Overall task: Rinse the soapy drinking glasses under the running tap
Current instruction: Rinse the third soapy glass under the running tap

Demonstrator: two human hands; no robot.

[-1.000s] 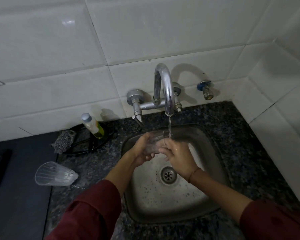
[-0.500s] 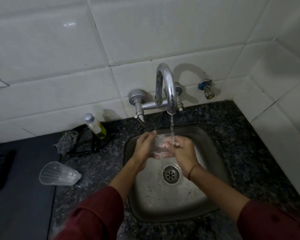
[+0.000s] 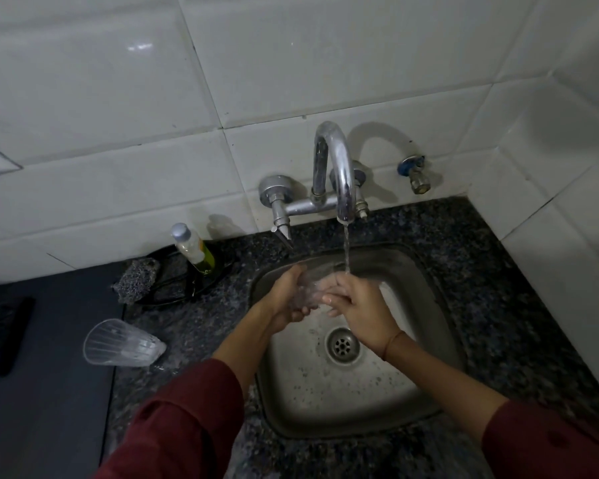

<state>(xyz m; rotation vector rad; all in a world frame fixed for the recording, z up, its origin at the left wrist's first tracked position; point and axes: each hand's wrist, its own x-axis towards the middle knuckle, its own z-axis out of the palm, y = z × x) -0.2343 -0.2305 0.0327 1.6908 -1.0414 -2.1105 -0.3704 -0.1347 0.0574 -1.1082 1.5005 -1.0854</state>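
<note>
Where two dark red sleeves [image 3: 173, 420] come in from the bottom edge of the frame, bare forearms reach up over the steel sink [image 3: 291, 409], which is set in a speckled dark counter [image 3: 498, 305] at lower centre. In the lower left, a second glass [image 3: 123, 344], clear and ribbed, lies on its side at the counter's edge with its mouth toward the left, well apart from both hands. Just above the drain [image 3: 342, 344], at mid-frame, the hands meet around the drinking glass [image 3: 313, 285], held tilted between them. The left hand [image 3: 282, 300] cups it from the left with fingers curled round its wall. The right hand [image 3: 360, 305] grips it from the right, bent fingertips [image 3: 329, 299] against the glass. A thin stream of water [image 3: 346, 247] lands on the glass's upper right part, just above the right hand. Farther back on the left stand a grey scrubber [image 3: 137, 280] and a small bottle [image 3: 192, 248] of yellowish liquid. The chrome tap [image 3: 336, 167] arches from the white tiled wall [image 3: 118, 98], and a small valve [image 3: 414, 174] sits to its right.
</note>
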